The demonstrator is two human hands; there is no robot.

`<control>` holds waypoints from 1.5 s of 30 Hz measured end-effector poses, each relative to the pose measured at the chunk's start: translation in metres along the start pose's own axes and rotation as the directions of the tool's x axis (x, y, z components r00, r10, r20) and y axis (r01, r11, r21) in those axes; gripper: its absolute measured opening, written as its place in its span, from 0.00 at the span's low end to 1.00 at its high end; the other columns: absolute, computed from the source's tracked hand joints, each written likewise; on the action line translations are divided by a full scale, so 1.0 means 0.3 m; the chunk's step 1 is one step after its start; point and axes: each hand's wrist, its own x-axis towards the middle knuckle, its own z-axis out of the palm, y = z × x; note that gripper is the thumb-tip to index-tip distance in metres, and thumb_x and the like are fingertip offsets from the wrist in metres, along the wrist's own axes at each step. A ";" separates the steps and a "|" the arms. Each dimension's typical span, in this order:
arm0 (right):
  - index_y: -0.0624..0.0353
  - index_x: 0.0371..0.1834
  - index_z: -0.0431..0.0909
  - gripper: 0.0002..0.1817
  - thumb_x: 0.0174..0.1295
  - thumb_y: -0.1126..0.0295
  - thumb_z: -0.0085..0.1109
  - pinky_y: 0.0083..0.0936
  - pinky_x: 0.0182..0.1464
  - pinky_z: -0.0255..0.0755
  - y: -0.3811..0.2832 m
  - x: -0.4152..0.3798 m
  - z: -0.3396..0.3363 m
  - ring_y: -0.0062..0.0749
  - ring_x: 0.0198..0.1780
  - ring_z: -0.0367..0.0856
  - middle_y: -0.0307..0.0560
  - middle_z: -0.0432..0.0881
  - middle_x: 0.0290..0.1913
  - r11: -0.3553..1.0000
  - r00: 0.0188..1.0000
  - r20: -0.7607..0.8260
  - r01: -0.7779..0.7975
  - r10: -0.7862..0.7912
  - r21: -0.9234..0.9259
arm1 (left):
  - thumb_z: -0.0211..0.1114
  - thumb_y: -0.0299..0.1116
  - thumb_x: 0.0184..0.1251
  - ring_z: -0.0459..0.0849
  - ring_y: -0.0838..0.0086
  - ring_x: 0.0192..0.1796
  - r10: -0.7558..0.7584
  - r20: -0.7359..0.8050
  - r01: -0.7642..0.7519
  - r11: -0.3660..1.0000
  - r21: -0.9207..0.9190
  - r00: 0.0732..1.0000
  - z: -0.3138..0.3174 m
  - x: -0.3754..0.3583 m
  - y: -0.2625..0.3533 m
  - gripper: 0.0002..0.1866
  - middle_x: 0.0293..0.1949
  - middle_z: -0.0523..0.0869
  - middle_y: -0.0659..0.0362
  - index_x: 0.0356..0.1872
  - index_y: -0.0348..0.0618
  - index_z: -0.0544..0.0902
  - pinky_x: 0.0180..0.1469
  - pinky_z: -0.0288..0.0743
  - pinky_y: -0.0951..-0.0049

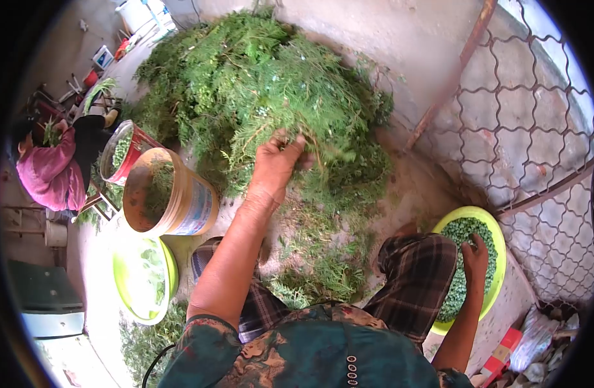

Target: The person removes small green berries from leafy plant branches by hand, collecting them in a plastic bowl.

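A large heap of cut evergreen branches (pixel 245 84), feathery like cypress or arborvitae, lies against the wall ahead of me. My left hand (pixel 279 163) reaches to its near side, thumb and fingers closed on a sprig whose tip is blurred. On my right, a yellow-green basin (pixel 498 271) holds many small round green cones or berries (pixel 462 284). My right hand (pixel 476 258) rests over them inside the basin, thumb and fingers somewhat apart; nothing shows in its grip.
A tan bucket (pixel 203 204) with some foliage inside stands left, beside a red-and-white bucket (pixel 132 155) and a bright basin (pixel 169 275). A person in a pink top (pixel 48 168) sits beyond. Wire mesh (pixel 510 116) lines the right; loose sprigs (pixel 323 258) litter the floor.
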 end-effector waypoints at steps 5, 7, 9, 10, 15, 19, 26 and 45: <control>0.67 0.54 0.71 0.22 0.57 0.67 0.57 0.29 0.53 0.68 -0.420 0.021 -0.017 0.38 0.50 0.75 0.56 0.76 0.49 0.955 0.965 0.045 0.248 -0.258 0.165 | 0.56 0.20 0.60 0.83 0.71 0.34 -0.065 0.007 0.064 0.994 0.089 0.998 -0.128 -0.023 0.172 0.07 0.30 0.81 0.55 0.39 0.39 0.76 0.36 0.79 0.71; 0.67 0.53 0.71 0.22 0.57 0.66 0.57 0.29 0.54 0.66 -0.521 0.026 0.005 0.38 0.51 0.75 0.56 0.76 0.49 0.882 0.897 -0.002 0.434 -0.441 0.181 | 0.54 0.20 0.59 0.82 0.69 0.40 0.334 -0.130 -0.264 0.886 0.382 0.933 -0.323 -0.087 0.332 0.11 0.35 0.83 0.53 0.43 0.36 0.76 0.44 0.76 0.71; 0.67 0.50 0.73 0.21 0.57 0.65 0.58 0.27 0.54 0.66 -0.605 0.036 0.027 0.37 0.50 0.75 0.56 0.78 0.48 0.817 0.845 -0.047 0.527 -0.532 0.236 | 0.55 0.20 0.57 0.82 0.71 0.35 0.622 -0.030 -0.530 0.639 -0.558 0.782 -0.531 -0.276 0.633 0.08 0.32 0.82 0.54 0.38 0.36 0.77 0.40 0.76 0.73; 0.68 0.49 0.73 0.21 0.57 0.64 0.58 0.27 0.50 0.69 -0.669 0.020 0.019 0.36 0.45 0.78 0.55 0.80 0.44 0.785 0.828 -0.040 0.544 -0.559 0.296 | 0.56 0.20 0.56 0.82 0.72 0.33 0.736 0.085 -0.402 0.459 -0.793 0.672 -0.562 -0.384 0.776 0.06 0.30 0.82 0.55 0.35 0.36 0.77 0.38 0.77 0.75; 0.67 0.43 0.75 0.16 0.57 0.66 0.56 0.29 0.37 0.72 -0.784 0.060 0.116 0.35 0.31 0.79 0.54 0.80 0.32 0.694 0.768 -0.092 0.617 -0.634 0.373 | 0.60 0.20 0.53 0.81 0.77 0.22 0.811 0.236 -0.095 0.335 -0.937 0.536 -0.440 -0.497 0.908 0.03 0.22 0.82 0.57 0.23 0.36 0.78 0.28 0.78 0.80; 0.65 0.49 0.74 0.20 0.59 0.62 0.56 0.32 0.45 0.71 -0.839 0.086 0.110 0.37 0.42 0.78 0.53 0.79 0.42 0.794 0.786 0.239 0.453 -0.570 0.405 | 0.60 0.23 0.57 0.73 0.83 0.23 0.212 0.324 0.010 0.823 -0.568 0.922 -0.334 -0.161 0.470 0.03 0.28 0.77 0.60 0.26 0.39 0.77 0.26 0.67 0.85; 0.64 0.44 0.74 0.15 0.59 0.63 0.54 0.32 0.40 0.70 -0.709 0.191 0.280 0.42 0.36 0.78 0.50 0.80 0.35 0.771 0.715 0.302 0.622 -0.630 0.135 | 0.56 0.27 0.60 0.84 0.73 0.29 -0.685 0.207 0.030 0.317 0.948 0.699 -0.144 0.020 -0.530 0.08 0.28 0.84 0.56 0.36 0.35 0.80 0.30 0.78 0.75; 0.58 0.42 0.69 0.18 0.46 0.76 0.58 0.37 0.36 0.69 -0.635 0.044 0.237 0.45 0.34 0.74 0.48 0.71 0.32 0.684 0.383 0.859 0.727 -0.340 -0.054 | 0.60 0.38 0.57 0.82 0.56 0.44 -0.306 -0.162 0.119 -0.155 0.981 0.938 -0.128 0.109 -1.402 0.14 0.40 0.84 0.51 0.46 0.58 0.81 0.43 0.77 0.60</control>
